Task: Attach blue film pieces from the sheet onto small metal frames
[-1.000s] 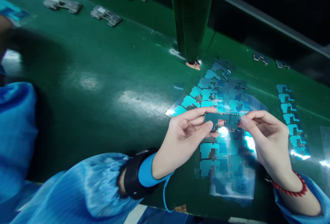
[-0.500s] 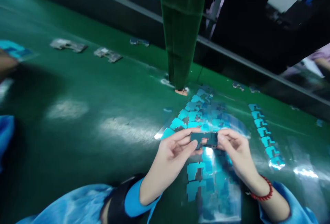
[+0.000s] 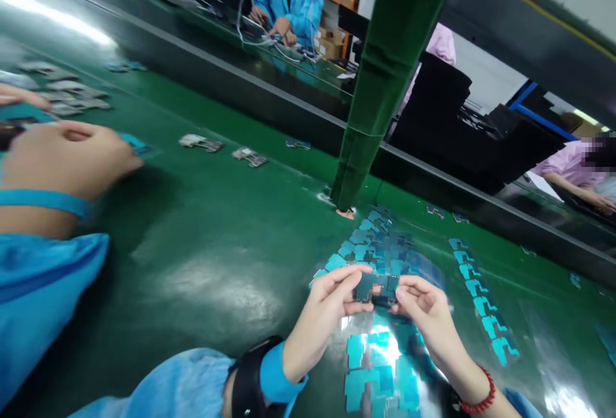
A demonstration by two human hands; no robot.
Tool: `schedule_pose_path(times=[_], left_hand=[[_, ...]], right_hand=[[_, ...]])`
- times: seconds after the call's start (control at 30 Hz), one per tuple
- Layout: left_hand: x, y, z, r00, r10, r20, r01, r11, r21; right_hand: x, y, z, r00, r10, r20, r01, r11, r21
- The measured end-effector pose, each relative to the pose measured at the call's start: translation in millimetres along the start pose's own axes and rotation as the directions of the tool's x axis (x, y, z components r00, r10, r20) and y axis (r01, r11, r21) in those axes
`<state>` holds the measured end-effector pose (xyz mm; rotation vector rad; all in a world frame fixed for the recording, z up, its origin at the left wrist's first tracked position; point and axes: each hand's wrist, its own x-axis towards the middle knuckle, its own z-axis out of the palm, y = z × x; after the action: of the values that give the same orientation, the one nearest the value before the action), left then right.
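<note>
Both my hands hold one small dark circuit board (image 3: 376,288) above the green conveyor belt (image 3: 202,257). My left hand (image 3: 332,305) pinches its left end with thumb and fingers. My right hand (image 3: 422,305) grips its right end; a red bead bracelet (image 3: 476,399) circles that wrist. Under the hands lies a clear sheet of blue cut film pieces (image 3: 380,360), with more blue pieces (image 3: 375,244) spread just beyond.
A green post (image 3: 380,90) stands on the belt behind the films. A strip of blue pieces (image 3: 481,299) lies to the right. Several boards (image 3: 201,142) lie farther up the belt. A co-worker's hand (image 3: 67,158) in a blue sleeve rests at left. Other people sit across the line.
The view has tilted up, bringing the far side of the line and the co-worker's hand into sight. My hands stay closed on the board, now closer together.
</note>
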<state>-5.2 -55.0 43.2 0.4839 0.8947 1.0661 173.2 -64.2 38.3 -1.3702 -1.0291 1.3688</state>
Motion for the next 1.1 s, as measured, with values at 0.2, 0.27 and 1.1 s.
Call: schedule_pose_path(times=[0.2, 0.27, 1.1], left_hand=[[3.6, -9.4, -1.2, 0.995, -0.05, 0.083, 0.058, 0.993, -0.1], [5.4, -11.3, -1.8, 0.996, -0.042, 0.076, 0.052, 0.99, -0.133], [13.3, 8.5, -9.2, 0.986, 0.136, -0.096, -0.143, 0.988, -0.061]], right_hand=[[-4.4, 0.8, -8.6, 0.999, 0.041, -0.018, -0.041, 0.999, -0.003], [-1.9, 0.0, -14.3, 0.998, 0.04, -0.039, -0.04, 0.999, 0.001], [85.0, -28.4, -55.1, 0.942, -0.276, 0.193, 0.33, 0.635, -0.699]])
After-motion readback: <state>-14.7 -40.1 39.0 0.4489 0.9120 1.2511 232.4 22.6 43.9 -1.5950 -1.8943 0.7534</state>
